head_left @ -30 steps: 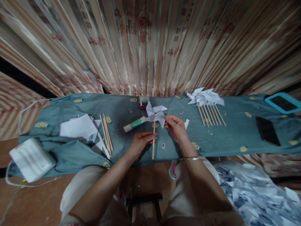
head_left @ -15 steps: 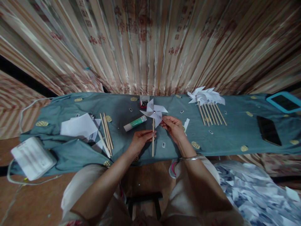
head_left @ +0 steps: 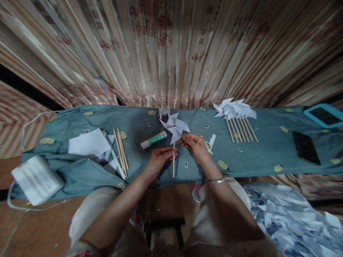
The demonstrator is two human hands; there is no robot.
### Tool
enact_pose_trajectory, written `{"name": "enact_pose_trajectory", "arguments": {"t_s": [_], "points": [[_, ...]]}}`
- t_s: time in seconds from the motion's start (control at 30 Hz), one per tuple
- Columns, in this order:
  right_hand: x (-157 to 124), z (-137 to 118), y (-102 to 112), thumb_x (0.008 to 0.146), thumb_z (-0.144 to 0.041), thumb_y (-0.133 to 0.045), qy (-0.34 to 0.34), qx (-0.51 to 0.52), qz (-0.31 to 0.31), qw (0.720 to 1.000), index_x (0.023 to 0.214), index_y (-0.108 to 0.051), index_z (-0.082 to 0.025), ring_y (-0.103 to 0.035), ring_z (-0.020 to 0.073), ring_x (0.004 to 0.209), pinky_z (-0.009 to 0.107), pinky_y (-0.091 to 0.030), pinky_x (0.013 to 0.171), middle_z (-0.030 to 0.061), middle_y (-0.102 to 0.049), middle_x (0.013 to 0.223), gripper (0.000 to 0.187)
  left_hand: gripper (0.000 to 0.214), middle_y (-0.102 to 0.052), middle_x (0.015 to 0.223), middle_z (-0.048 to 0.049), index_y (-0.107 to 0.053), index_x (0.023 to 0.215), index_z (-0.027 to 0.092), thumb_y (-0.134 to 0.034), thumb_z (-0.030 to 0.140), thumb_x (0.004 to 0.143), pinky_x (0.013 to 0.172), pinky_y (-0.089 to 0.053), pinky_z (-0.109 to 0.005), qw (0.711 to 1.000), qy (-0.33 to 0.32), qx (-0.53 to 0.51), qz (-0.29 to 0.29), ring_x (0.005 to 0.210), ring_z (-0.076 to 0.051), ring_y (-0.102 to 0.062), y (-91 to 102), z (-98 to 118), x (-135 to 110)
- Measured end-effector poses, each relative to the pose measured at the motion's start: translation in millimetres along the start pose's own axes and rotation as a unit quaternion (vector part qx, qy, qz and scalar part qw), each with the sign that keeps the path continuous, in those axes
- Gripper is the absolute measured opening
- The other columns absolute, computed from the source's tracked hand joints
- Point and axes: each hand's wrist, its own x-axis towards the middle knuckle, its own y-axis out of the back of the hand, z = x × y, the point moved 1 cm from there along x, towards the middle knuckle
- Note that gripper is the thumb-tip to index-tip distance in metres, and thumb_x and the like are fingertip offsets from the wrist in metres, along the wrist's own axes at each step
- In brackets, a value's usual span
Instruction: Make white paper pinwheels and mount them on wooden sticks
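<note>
Left hand (head_left: 158,162) clamped on the wooden stick (head_left: 174,167) of a white paper pinwheel (head_left: 175,127), over mid-cloth (head_left: 268,151). Right hand (head_left: 197,147) has fingertips bunched at a lower blade; cannot tell whether they grip it. Glue stick (head_left: 154,140) lies just left.

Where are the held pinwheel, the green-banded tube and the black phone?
Held pinwheel (head_left: 175,126): head view, on the hub where the paper blades meet.
Green-banded tube (head_left: 154,140): head view, mid-length, on the green band.
Black phone (head_left: 306,148): head view, middle of its dark upper face.
</note>
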Motion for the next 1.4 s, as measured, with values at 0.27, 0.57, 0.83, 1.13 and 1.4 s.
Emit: {"name": "enact_pose_trajectory", "arguments": {"t_s": [0.27,0.57,0.83,1.13,1.4], "points": [[6,-16,23,0.057,-0.064,-0.086,0.091,0.001,0.081,0.993,0.057,-0.069,-0.022,-0.038,0.0060,0.043,0.023,-0.027,0.043,-0.0022,-0.065,0.055,0.045,0.044,-0.077,0.079,-0.0074,-0.082,0.080,0.017,-0.094,0.047,0.050,0.072,-0.050,-0.027,1.000,-0.001,0.005,0.003,0.074,-0.016,-0.066,1.7,4,-2],[18,-14,26,0.065,-0.080,-0.070,-0.016,0.038,0.036,0.998,0.084,-0.075,-0.024,-0.071,0.0205,0.082,0.028,-0.054,0.065,0.0034,-0.078,0.082,0.059,0.038,-0.075,0.073,-0.0067,-0.083,0.082,0.017,-0.089,0.045,0.058,0.068,-0.046,-0.026,0.995,0.027,0.068,-0.072,0.067,-0.015,-0.062,-4.1,-4,-8],[14,-18,25,0.062,-0.056,-0.086,-0.039,0.054,0.035,0.997,0.080,-0.075,-0.024,-0.063,0.0121,0.060,0.024,-0.052,0.056,-0.0030,-0.072,0.069,0.038,0.036,-0.076,0.072,-0.0063,-0.083,0.083,0.017,-0.088,0.044,0.060,0.069,-0.046,-0.026,0.992,0.035,0.085,-0.085,0.067,-0.015,-0.063,-6.6,-6,-10],[10,-19,17,0.050,-0.049,-0.089,-0.006,0.077,0.040,0.996,0.072,-0.076,-0.025,-0.057,0.0122,0.056,0.023,-0.048,0.051,-0.0042,-0.073,0.067,0.035,0.039,-0.076,0.073,-0.0067,-0.083,0.081,0.018,-0.091,0.046,0.056,0.068,-0.047,-0.026,0.994,0.042,0.068,-0.077,0.068,-0.014,-0.063,-6.2,-7,-8],[10,-14,18,0.054,-0.048,-0.089,-0.008,0.055,0.024,0.998,0.073,-0.073,-0.023,-0.054,0.0113,0.054,0.023,-0.048,0.052,-0.0036,-0.066,0.059,0.035,0.039,-0.076,0.075,-0.0073,-0.082,0.079,0.017,-0.092,0.046,0.054,0.069,-0.048,-0.026,0.996,0.039,0.054,-0.059,0.069,-0.015,-0.064,-4.4,-6,-6]]}}
